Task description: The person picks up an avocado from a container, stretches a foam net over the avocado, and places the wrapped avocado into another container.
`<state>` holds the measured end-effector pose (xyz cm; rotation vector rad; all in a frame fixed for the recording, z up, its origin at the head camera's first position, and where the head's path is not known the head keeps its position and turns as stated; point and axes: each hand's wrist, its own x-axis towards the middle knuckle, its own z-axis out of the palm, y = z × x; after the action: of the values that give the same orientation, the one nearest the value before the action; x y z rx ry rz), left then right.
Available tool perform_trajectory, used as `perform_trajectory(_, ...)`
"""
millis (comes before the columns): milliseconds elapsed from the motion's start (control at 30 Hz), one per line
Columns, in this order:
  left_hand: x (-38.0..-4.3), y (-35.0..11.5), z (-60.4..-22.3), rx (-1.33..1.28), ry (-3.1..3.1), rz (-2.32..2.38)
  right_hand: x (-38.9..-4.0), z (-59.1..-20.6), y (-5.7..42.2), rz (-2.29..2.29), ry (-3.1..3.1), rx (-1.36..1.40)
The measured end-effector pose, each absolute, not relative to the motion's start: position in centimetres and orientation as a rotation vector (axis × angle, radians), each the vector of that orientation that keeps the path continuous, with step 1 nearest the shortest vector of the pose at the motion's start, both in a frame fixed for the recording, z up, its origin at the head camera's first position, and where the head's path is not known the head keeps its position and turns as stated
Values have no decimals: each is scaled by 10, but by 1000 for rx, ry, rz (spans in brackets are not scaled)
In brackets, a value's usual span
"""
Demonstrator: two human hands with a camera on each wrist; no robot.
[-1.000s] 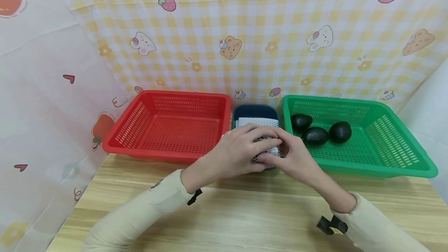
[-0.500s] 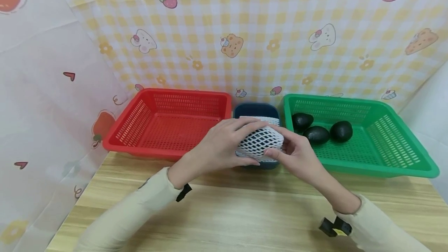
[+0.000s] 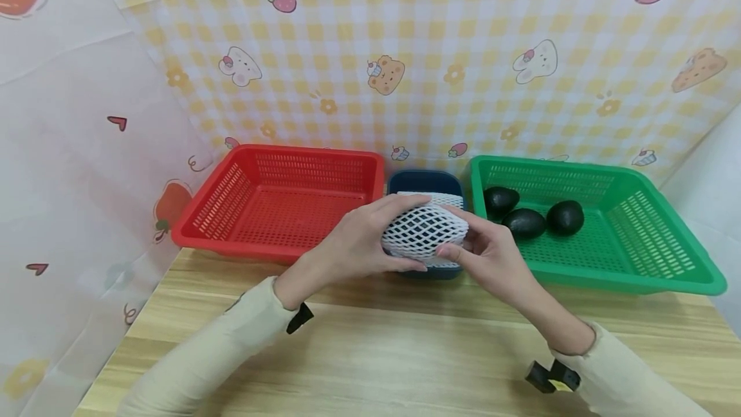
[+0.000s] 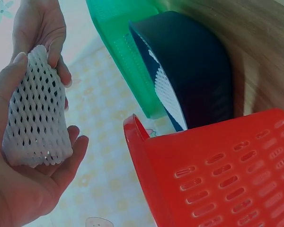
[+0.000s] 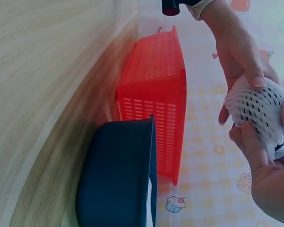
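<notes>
Both the left hand (image 3: 347,246) and the right hand (image 3: 492,253) curled their fingers around a white foam-net-wrapped fruit (image 3: 424,232), holding it above the table in front of the dark blue bin (image 3: 425,180).

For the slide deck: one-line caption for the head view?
Both hands, left hand and right hand, hold a white foam net sleeve above the blue bin, between red basket and green basket.

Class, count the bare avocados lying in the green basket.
3. All lie in the green basket, toward its back left: one avocado nearest the corner, one just in front, one to their right. The netted item in the hands may hide another.
</notes>
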<state>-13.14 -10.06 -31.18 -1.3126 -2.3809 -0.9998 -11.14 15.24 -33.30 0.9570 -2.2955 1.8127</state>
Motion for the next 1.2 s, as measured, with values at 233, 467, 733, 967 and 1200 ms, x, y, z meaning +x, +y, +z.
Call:
perform_trajectory(233, -132, -101, -312, -1375, -2341, -1118, -108, -332, 151, 1799, -2302, 923)
perform_trajectory(467, -132, -102, -313, -1389, -2308, -1182, -107, -332, 150, 1837, -2285, 939)
perform_trajectory(733, -131, -106, -314, -1390, -2360, -1145, -108, -333, 154, 1925, -2333, 983)
perform_trajectory(967, -133, -115, -315, -1377, -2359, -1148, -109, -334, 162, 1816, -2394, 937)
perform_trajectory(1200, -139, -128, -313, -1349, -2318, -1187, -114, -336, 179, 1683, -2452, 894)
